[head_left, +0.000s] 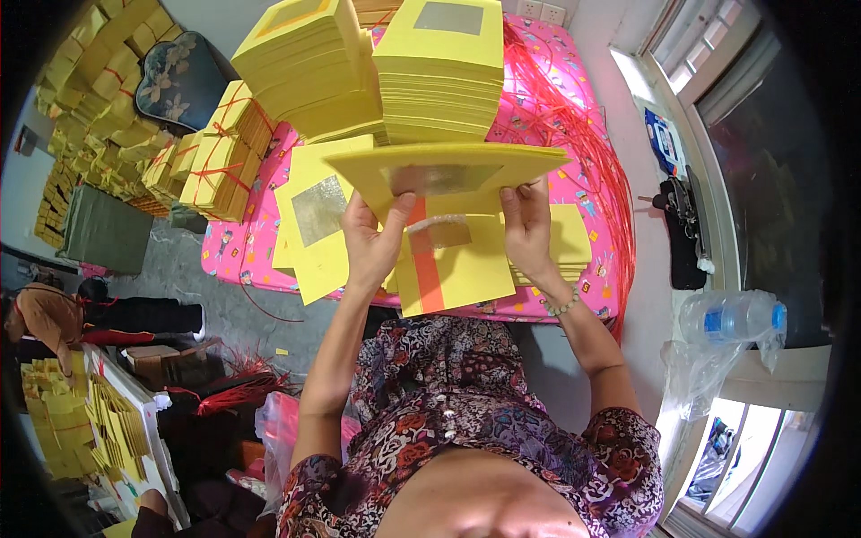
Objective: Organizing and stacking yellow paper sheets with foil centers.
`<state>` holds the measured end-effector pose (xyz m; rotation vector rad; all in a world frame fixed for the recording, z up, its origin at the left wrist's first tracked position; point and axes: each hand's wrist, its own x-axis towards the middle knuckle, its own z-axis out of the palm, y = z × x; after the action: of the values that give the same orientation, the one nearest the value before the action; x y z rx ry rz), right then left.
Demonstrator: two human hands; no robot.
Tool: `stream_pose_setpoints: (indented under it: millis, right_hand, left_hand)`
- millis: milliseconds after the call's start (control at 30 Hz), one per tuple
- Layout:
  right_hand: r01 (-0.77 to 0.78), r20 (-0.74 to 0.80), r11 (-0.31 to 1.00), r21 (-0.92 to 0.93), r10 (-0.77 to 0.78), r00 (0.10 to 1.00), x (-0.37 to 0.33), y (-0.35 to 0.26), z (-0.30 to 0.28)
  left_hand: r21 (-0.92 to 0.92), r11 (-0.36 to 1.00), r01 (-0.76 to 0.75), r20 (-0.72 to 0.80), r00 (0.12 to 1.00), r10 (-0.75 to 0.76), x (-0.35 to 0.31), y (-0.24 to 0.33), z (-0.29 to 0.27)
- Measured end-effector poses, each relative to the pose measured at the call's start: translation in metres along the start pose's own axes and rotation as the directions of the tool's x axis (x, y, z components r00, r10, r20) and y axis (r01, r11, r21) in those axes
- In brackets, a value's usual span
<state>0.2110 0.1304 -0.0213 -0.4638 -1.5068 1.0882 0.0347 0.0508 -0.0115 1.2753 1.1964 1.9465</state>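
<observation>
My left hand (375,242) and my right hand (527,229) grip a thin stack of yellow paper sheets (448,177) by its two near corners, thumbs on top. The stack is tilted up, with a silvery square on its face. Under it lies a yellow sheet (480,273) crossed by an orange-red strip (429,280). Left of my left hand are loose yellow sheets (316,264) with a silvery square. More yellow paper (567,235) is piled beside my right wrist, which wears a bead bracelet (563,303).
Two tall yellow paper stacks (305,76) (439,94) stand at the back of the pink patterned table cover (235,247). Red strings (587,152) hang along the right edge. Tied bundles (220,175) sit left. A plastic bottle (731,316) lies by the window. Another person (54,314) works at far left.
</observation>
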Motion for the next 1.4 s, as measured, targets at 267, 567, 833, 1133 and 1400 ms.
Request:
stream_pose_setpoints:
  millis: [267, 567, 833, 1133, 1400]
  right_hand:
    - [-0.045, 0.032, 0.993, -0.109, 0.048, 0.998, -0.004, 0.013, -0.005]
    - [-0.062, 0.014, 0.998, -0.033, 0.062, 0.998, -0.004, 0.006, -0.002]
    - [-0.032, 0.033, 0.989, -0.144, 0.037, 0.999, -0.004, 0.01, -0.003]
    - [-0.029, -0.026, 0.986, -0.162, 0.025, 0.999, 0.017, 0.005, -0.015]
    - [-0.262, 0.1, 0.963, -0.059, 0.267, 0.959, 0.036, -0.001, -0.027]
  left_hand:
    - [0.093, 0.996, -0.005, 0.02, 1.0, 0.003, -0.007, -0.011, -0.001]
    - [0.284, 0.955, -0.087, -0.007, 0.996, 0.093, -0.004, -0.007, 0.007]
    - [0.239, 0.967, -0.088, 0.007, 0.996, 0.089, -0.005, -0.01, 0.01]
    - [0.293, 0.954, -0.065, 0.068, 0.997, 0.048, 0.013, 0.011, -0.025]
    - [0.637, 0.77, 0.032, -0.058, 0.998, 0.007, -0.03, 0.031, -0.094]
